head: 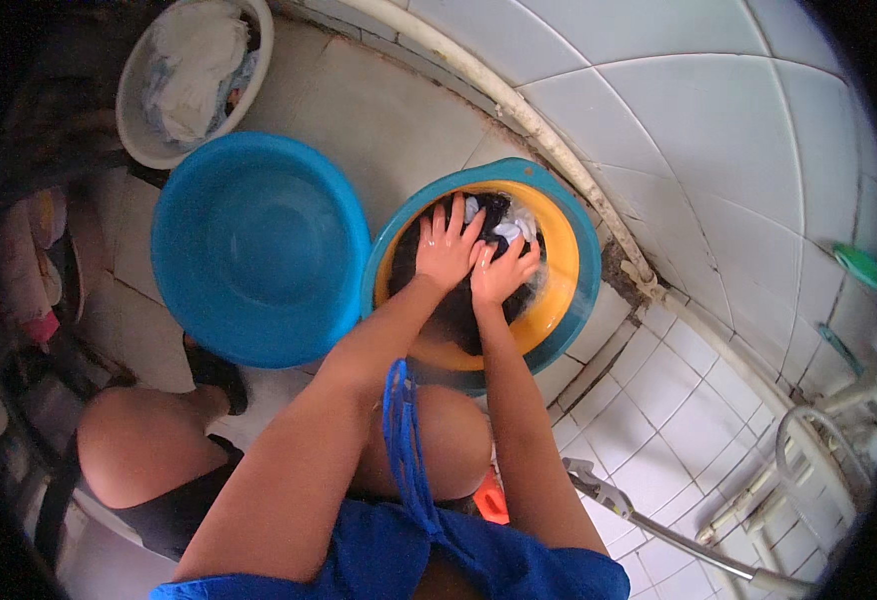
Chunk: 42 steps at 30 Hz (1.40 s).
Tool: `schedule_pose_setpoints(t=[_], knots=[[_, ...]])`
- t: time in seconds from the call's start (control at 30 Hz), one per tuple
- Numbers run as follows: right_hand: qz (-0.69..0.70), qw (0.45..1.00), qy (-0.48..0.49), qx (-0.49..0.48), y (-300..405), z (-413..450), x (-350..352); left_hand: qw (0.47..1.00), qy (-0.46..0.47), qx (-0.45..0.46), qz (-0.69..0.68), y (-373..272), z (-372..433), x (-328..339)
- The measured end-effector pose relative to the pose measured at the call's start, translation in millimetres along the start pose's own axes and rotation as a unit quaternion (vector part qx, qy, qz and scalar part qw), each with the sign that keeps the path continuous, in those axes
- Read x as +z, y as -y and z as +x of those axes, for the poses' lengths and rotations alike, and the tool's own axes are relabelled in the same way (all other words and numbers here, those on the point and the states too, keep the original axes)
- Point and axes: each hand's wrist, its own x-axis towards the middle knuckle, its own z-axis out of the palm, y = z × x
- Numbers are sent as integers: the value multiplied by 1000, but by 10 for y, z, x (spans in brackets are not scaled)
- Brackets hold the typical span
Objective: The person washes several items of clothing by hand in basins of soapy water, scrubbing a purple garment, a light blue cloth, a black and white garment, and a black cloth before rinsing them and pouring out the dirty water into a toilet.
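Both of my hands are wet and lie side by side on dark laundry [446,319] inside a yellow plastic basin [563,259]. That basin sits within a larger teal basin [590,289]. My left hand [448,247] has its fingers spread over the dark cloth, beside a small white piece. My right hand [504,271], fingers apart too, presses near a white cloth [517,227] and some suds. The thumbs are close together. How deep the water is I cannot tell.
Left of the basins stands a large blue basin [262,251], seemingly with clear water. Behind it a white basin [127,112] holds pale cloths [198,67]. A white pipe [483,79] follows the tiled wall. A metal pole [690,544] lies at lower right.
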Motion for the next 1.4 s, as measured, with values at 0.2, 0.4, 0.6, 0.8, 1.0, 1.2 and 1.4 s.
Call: schedule_pose_setpoints(t=[0.2,0.4,0.6,0.8,1.0,1.2,1.4], knots=[[-11,984,-156,-85,-176,137,253,982,-3,142,-125,177,169,460],[-151,988,13,-36,-57,323,141,968,241,63,-24,-8,532,-41],[-66,993,20,-91,-166,329,-1,976,173,118,58,76,535,-220],[-46,981,132,-137,-454,-44,-447,933,250,201,163,284,192,-715],[-18,997,69,-29,-343,-112,-1065,964,163,193,77,130,174,-1522],[286,949,-122,-56,20,179,-2080,948,38,265,-175,-394,392,-2151],[524,824,-217,-22,521,222,-3126,875,-49,385,-290,-987,527,-2785]])
